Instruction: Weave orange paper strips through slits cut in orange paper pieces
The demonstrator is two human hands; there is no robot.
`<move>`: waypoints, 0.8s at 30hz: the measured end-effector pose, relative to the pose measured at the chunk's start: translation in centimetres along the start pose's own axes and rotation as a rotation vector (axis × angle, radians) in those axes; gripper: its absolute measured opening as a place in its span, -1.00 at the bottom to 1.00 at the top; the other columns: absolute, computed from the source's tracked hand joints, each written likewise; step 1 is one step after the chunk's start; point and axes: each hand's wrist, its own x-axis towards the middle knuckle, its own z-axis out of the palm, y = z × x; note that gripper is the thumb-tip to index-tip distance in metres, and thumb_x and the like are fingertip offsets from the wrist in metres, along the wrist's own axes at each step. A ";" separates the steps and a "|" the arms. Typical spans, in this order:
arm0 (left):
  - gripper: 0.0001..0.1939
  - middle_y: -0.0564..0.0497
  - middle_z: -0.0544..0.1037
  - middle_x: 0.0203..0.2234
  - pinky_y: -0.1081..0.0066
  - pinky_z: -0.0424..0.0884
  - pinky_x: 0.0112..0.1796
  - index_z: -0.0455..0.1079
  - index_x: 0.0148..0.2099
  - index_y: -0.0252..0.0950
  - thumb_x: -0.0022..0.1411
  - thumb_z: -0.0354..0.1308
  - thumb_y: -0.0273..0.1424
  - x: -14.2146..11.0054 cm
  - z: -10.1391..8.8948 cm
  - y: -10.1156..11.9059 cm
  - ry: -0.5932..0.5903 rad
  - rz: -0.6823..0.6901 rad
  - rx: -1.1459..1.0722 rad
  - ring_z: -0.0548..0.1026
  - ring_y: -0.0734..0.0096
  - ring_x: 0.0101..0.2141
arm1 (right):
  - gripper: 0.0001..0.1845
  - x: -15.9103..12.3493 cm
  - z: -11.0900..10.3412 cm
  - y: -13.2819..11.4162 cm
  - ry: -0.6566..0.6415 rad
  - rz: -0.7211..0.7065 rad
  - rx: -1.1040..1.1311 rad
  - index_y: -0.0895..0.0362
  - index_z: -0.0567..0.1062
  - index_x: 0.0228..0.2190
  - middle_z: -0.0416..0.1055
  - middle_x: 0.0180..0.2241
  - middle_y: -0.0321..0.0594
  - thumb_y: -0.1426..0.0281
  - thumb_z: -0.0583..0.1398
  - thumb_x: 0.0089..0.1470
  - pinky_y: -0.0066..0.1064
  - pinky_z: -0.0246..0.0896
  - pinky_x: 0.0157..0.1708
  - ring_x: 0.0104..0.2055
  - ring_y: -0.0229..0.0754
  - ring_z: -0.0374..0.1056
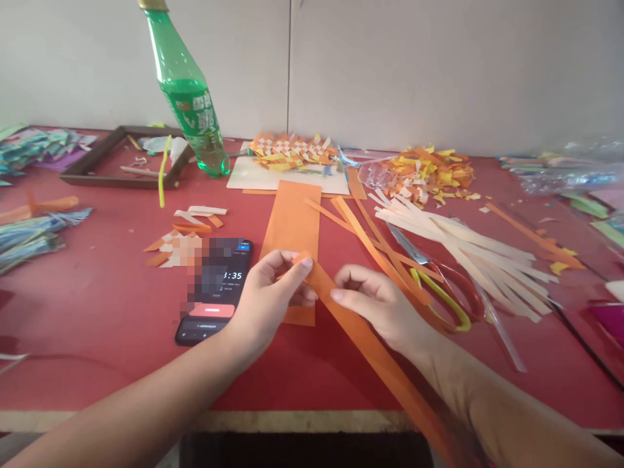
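Observation:
My left hand (266, 299) pinches the far end of a long orange paper strip (370, 348) between thumb and forefinger. My right hand (377, 302) grips the same strip a little further along, fingers curled on it. The strip runs down to the right, past the table's near edge. Under both hands lies a wider orange paper sheet (292, 224) on the red table (97, 312). A phone (217, 292) with a timer on its screen lies just left of my left hand.
Scissors with yellow and red handles (441, 292) lie right of my right hand, among loose orange strips (375, 244) and cream strips (478, 250). A green bottle (190, 97), a wooden frame (112, 159), a woven paper mat (290, 153) and paper scraps (429, 172) stand further back.

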 end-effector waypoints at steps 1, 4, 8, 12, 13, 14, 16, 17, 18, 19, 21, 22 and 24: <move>-0.73 0.17 0.47 -0.54 0.62 0.44 -0.53 0.34 -0.32 -0.29 0.13 0.34 -0.25 -0.1 0.0 -0.1 -0.016 -0.020 0.023 0.47 0.65 -0.61 | -0.78 0.0 0.0 0.0 0.012 -0.010 0.017 0.11 0.38 -0.48 0.22 -0.55 -0.40 0.26 0.27 0.07 -0.45 0.01 -0.50 -0.52 -0.33 0.08; -0.73 0.13 0.52 -0.62 0.58 0.48 -0.49 0.38 -0.29 -0.28 0.15 0.31 -0.21 -0.4 0.2 -0.3 -0.091 -0.095 0.109 0.50 0.56 -0.59 | -0.83 0.1 -0.2 0.2 0.053 -0.060 0.035 0.10 0.43 -0.43 0.29 -0.49 -0.36 0.28 0.26 0.09 -0.44 0.11 -0.40 -0.45 -0.30 0.19; -0.75 0.12 0.55 -0.62 0.59 0.49 -0.45 0.46 -0.27 -0.28 0.13 0.35 -0.21 -0.6 0.3 -0.5 -0.097 -0.105 0.143 0.52 0.58 -0.56 | -0.86 0.3 -0.6 0.2 0.051 -0.090 0.012 0.11 0.42 -0.47 0.31 -0.49 -0.36 0.36 0.25 0.08 -0.45 0.11 -0.40 -0.44 -0.31 0.20; -0.79 0.14 0.58 -0.49 0.62 0.51 -0.36 0.50 -0.29 -0.27 0.12 0.36 -0.25 -0.6 0.2 -0.6 -0.047 -0.018 0.083 0.54 0.64 -0.50 | -0.86 0.2 -0.6 0.2 0.062 -0.075 0.002 0.11 0.40 -0.49 0.24 -0.54 -0.40 0.41 0.22 0.09 -0.47 0.03 -0.47 -0.50 -0.35 0.10; -0.80 0.14 0.58 -0.48 0.63 0.51 -0.36 0.50 -0.30 -0.27 0.12 0.36 -0.26 -0.6 0.2 -0.6 -0.049 -0.008 0.080 0.54 0.64 -0.50 | -0.87 0.1 -0.5 0.2 0.067 -0.075 0.011 0.11 0.41 -0.49 0.24 -0.53 -0.40 0.42 0.22 0.09 -0.48 0.04 -0.46 -0.49 -0.35 0.11; -0.81 0.14 0.57 -0.50 0.63 0.50 -0.36 0.49 -0.31 -0.27 0.13 0.36 -0.27 -0.7 0.2 -0.7 -0.058 -0.006 0.088 0.54 0.64 -0.50 | -0.88 0.1 -0.5 0.3 0.067 -0.078 0.030 0.11 0.42 -0.47 0.26 -0.52 -0.39 0.41 0.23 0.10 -0.48 0.06 -0.44 -0.47 -0.35 0.14; -0.82 0.13 0.57 -0.51 0.61 0.50 -0.37 0.49 -0.32 -0.28 0.13 0.35 -0.29 -0.8 0.2 -0.7 -0.092 -0.016 0.123 0.54 0.62 -0.49 | -0.92 0.2 -0.4 0.5 0.065 -0.092 0.085 0.10 0.46 -0.41 0.33 -0.46 -0.37 0.38 0.25 0.11 -0.48 0.14 -0.38 -0.42 -0.34 0.23; -0.82 0.12 0.57 -0.50 0.60 0.50 -0.37 0.49 -0.31 -0.29 0.14 0.35 -0.29 -0.8 0.2 -0.8 -0.113 -0.023 0.143 0.54 0.60 -0.48 | -0.92 0.2 -0.4 0.6 0.063 -0.103 0.111 0.09 0.47 -0.39 0.36 -0.44 -0.36 0.36 0.26 0.12 -0.48 0.18 -0.35 -0.39 -0.33 0.26; -0.82 0.11 0.57 -0.49 0.59 0.49 -0.38 0.49 -0.30 -0.29 0.14 0.34 -0.30 -0.9 0.2 -0.8 -0.134 -0.031 0.163 0.55 0.58 -0.48 | -0.92 0.3 -0.4 0.7 0.062 -0.115 0.129 0.08 0.48 -0.38 0.38 -0.43 -0.36 0.35 0.27 0.12 -0.48 0.20 -0.33 -0.37 -0.33 0.29; -0.82 0.09 0.58 -0.47 0.57 0.49 -0.37 0.49 -0.29 -0.29 0.14 0.34 -0.30 -0.9 0.2 -0.8 -0.149 -0.035 0.181 0.56 0.56 -0.46 | -0.92 0.4 -0.4 0.8 0.059 -0.125 0.137 0.08 0.49 -0.38 0.39 -0.42 -0.35 0.35 0.27 0.13 -0.49 0.23 -0.32 -0.37 -0.33 0.31; -0.82 0.07 0.59 -0.43 0.55 0.49 -0.35 0.48 -0.28 -0.30 0.16 0.32 -0.30 -0.9 0.3 -0.9 -0.183 -0.037 0.217 0.57 0.53 -0.42 | -0.92 0.4 -0.4 0.8 0.046 -0.155 0.130 0.09 0.49 -0.40 0.40 -0.43 -0.35 0.37 0.27 0.13 -0.51 0.25 -0.33 -0.37 -0.34 0.32; -0.83 0.06 0.59 -0.43 0.54 0.48 -0.34 0.48 -0.28 -0.30 0.17 0.31 -0.29 -1.0 0.3 -0.9 -0.197 -0.035 0.233 0.57 0.52 -0.41 | -0.92 0.4 -0.5 0.8 0.036 -0.170 0.124 0.09 0.49 -0.41 0.40 -0.44 -0.35 0.39 0.27 0.12 -0.52 0.25 -0.34 -0.38 -0.34 0.33; -0.82 0.05 0.58 -0.43 0.52 0.48 -0.32 0.48 -0.28 -0.30 0.18 0.29 -0.29 -1.0 0.2 -0.9 -0.224 -0.034 0.263 0.57 0.51 -0.39 | -0.92 0.4 -0.4 0.7 0.015 -0.186 0.111 0.11 0.49 -0.43 0.40 -0.45 -0.35 0.42 0.26 0.11 -0.53 0.26 -0.36 -0.39 -0.35 0.33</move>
